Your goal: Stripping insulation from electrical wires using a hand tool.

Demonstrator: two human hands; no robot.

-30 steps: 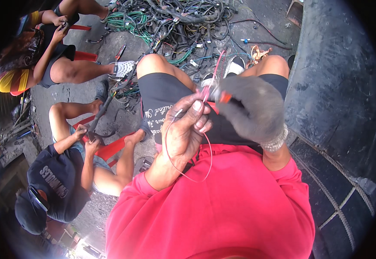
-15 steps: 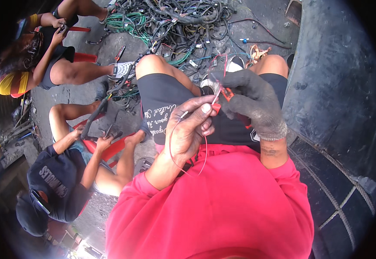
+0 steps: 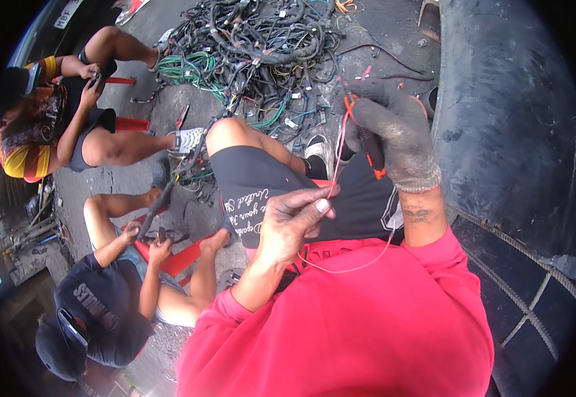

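Note:
Between the thumb and fingers of my bare left hand point(image 3: 298, 217) is a thin pinkish-red wire point(image 3: 339, 155). It runs up taut toward my right hand point(image 3: 397, 135), and its other part loops down over my lap. A dark grey knitted glove covers the right hand, which is closed around an orange-and-black hand tool point(image 3: 371, 149). The tool's orange upper end is beside the top of the wire; its exact kind is hard to make out, and the glove hides part of it. The hands are apart, above my knees.
A big tangle of cable harnesses point(image 3: 268, 40) lies on the ground ahead, with green wire coils point(image 3: 192, 69) at its left. Two people sit on red stools at the left, one holding a black cable point(image 3: 159, 208). A large dark panel point(image 3: 506, 132) rises close on my right.
My right hand with the tool has moved up and away from my left hand, which is slightly lower. The wire is now stretched between them. The small red piece at my left fingertips is gone.

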